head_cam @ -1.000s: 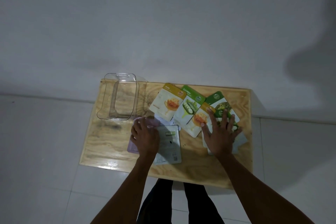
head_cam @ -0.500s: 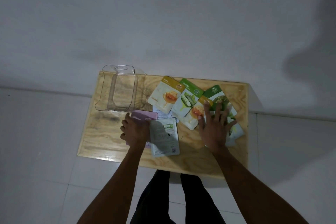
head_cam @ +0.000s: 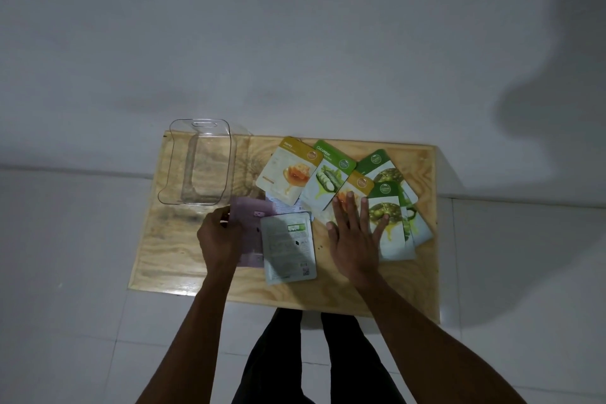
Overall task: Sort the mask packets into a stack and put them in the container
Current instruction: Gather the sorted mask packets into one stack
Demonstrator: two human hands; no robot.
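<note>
Several mask packets lie spread on a small wooden table (head_cam: 177,256). My left hand (head_cam: 219,239) grips the left edge of a pale purple packet (head_cam: 251,216). A grey-white packet (head_cam: 288,246) lies face down, overlapping the purple one on its right. My right hand (head_cam: 355,239) rests flat, fingers spread, on an orange honey packet (head_cam: 357,185) and a green packet (head_cam: 388,220). A Honey packet (head_cam: 288,170) and a Cucumber packet (head_cam: 328,180) fan out behind. The clear plastic container (head_cam: 200,164) stands empty at the table's back left.
More green packets (head_cam: 380,167) overlap at the back right of the table. The table's front left part shows bare wood. White tiled floor surrounds the table, and a white wall rises right behind it. My legs stand at the table's near edge.
My left hand slid from on top of the purple packet to its left edge and closed on it. My right hand shifted slightly left on the packets on the right.
</note>
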